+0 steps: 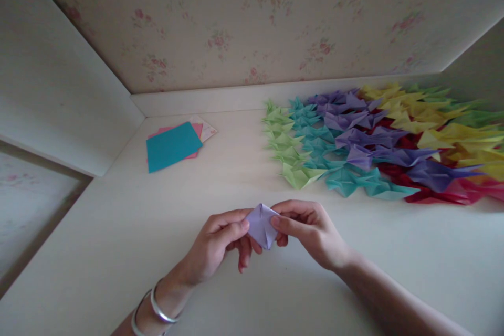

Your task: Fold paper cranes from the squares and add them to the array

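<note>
Silver metal bangles circle the left wrist, below two bare hands pinching a small lavender folded-paper diamond.
The left hand grips the diamond by its left corner between thumb and fingers, the right hand by its right corner, holding it just above a smooth white tabletop, creases showing on its face. Beyond, at left, a flat teal paper sheet lies over a pink paper sheet; at right, pointed folded-paper shapes in pale green, turquoise, purple, yellow and red crowd together in rows near floral wallpaper.
</note>
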The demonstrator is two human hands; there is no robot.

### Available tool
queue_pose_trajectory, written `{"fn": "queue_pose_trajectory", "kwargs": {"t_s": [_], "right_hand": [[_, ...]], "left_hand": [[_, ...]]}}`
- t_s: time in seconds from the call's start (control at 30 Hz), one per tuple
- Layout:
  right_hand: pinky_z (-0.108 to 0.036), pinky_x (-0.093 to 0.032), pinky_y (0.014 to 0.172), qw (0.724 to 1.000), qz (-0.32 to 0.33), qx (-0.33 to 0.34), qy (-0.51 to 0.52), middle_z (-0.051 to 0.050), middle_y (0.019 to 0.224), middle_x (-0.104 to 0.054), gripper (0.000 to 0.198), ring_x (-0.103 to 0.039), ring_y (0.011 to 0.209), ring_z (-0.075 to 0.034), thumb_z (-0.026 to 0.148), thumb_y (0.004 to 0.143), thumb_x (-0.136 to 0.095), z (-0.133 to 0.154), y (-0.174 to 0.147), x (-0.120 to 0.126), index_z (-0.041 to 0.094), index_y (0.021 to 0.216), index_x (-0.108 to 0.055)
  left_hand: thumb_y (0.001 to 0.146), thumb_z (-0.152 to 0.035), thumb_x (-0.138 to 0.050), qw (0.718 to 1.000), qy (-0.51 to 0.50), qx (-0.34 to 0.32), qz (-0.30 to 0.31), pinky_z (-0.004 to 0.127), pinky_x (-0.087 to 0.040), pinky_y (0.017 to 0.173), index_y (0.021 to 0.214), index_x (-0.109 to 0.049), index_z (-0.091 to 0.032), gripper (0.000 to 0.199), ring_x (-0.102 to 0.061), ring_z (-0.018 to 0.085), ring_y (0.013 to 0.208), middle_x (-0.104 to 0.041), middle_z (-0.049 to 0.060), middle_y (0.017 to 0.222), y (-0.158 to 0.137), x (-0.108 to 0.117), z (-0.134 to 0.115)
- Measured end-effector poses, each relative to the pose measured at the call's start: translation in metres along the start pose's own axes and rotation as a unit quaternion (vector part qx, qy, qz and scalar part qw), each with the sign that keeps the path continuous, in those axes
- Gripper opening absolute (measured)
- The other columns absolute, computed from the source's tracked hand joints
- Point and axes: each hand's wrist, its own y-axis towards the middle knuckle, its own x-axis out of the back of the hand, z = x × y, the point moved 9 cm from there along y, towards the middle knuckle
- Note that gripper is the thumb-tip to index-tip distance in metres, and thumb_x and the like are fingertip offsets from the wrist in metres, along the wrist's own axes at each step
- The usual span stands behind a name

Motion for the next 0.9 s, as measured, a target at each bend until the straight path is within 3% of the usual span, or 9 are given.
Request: {"fn": "queue_pose_trajectory", "kwargs": {"t_s": [0.13, 0.3, 0.47, 0.6, 0.77, 0.9], "right_hand": [[-0.024, -0.048, 0.055, 0.998, 0.005, -0.001, 0.061, -0.003, 0.065, -0.072, 0.014, -0.058, 0.055, -0.011, 0.03, 0.08, -0.078, -0.006, 0.0, 0.002, 0.018, 0.085, -0.081], [-0.026, -0.051, 0.063, 0.996, 0.021, 0.003, 0.087, -0.003, 0.069, -0.074, 0.009, -0.063, 0.062, -0.013, 0.025, 0.08, -0.077, -0.01, 0.002, 0.003, 0.02, 0.087, -0.081], [-0.026, -0.05, 0.068, 0.998, 0.026, -0.001, 0.064, -0.003, 0.074, -0.075, 0.013, -0.064, 0.066, -0.013, 0.024, 0.082, -0.074, -0.009, 0.005, 0.003, 0.02, 0.092, -0.08], [-0.026, -0.049, 0.065, 0.999, -0.015, -0.002, 0.04, -0.001, 0.068, -0.072, 0.013, -0.063, 0.064, -0.013, 0.018, 0.078, -0.072, -0.009, 0.007, 0.009, 0.018, 0.09, -0.079], [-0.028, -0.05, 0.063, 0.998, -0.05, -0.005, 0.047, -0.002, 0.065, -0.072, 0.014, -0.064, 0.062, -0.015, 0.02, 0.076, -0.073, -0.01, 0.007, 0.013, 0.017, 0.089, -0.078], [-0.029, -0.052, 0.064, 0.997, -0.056, 0.006, 0.059, -0.004, 0.065, -0.074, 0.009, -0.066, 0.062, -0.016, 0.02, 0.075, -0.075, -0.01, 0.005, 0.014, 0.018, 0.082, -0.081]], "left_hand": [[0.087, -0.035, -0.07, 0.999, -0.017, -0.003, -0.038, 0.02, -0.048, 0.039, 0.107, -0.077, -0.016, 0.029, -0.059, 0.011, 0.043, -0.071, 0.004, 0.065, 0.0, 0.006, 0.001], [0.085, -0.033, -0.072, 0.998, -0.031, -0.036, -0.049, 0.022, -0.052, 0.043, 0.101, -0.078, -0.017, 0.023, -0.063, 0.012, 0.049, -0.071, 0.004, 0.067, 0.001, 0.009, 0.0], [0.093, -0.03, -0.062, 0.989, 0.099, -0.07, -0.089, 0.02, -0.051, 0.05, 0.104, -0.074, -0.017, 0.021, -0.062, 0.01, 0.051, -0.067, 0.0, 0.064, 0.0, 0.016, -0.009], [0.095, -0.032, -0.059, 0.972, 0.191, -0.061, -0.118, 0.021, -0.052, 0.054, 0.11, -0.069, -0.016, 0.024, -0.063, 0.011, 0.055, -0.066, 0.0, 0.066, 0.0, 0.017, -0.014], [0.091, -0.033, -0.064, 0.957, 0.215, -0.094, -0.17, 0.023, -0.055, 0.053, 0.1, -0.071, -0.014, 0.022, -0.064, 0.013, 0.054, -0.067, 0.0, 0.064, -0.003, 0.021, -0.022], [0.09, -0.029, -0.065, 0.959, 0.173, -0.129, -0.183, 0.023, -0.057, 0.053, 0.098, -0.074, -0.015, 0.019, -0.066, 0.013, 0.053, -0.069, 0.0, 0.06, -0.006, 0.022, -0.024]]}}
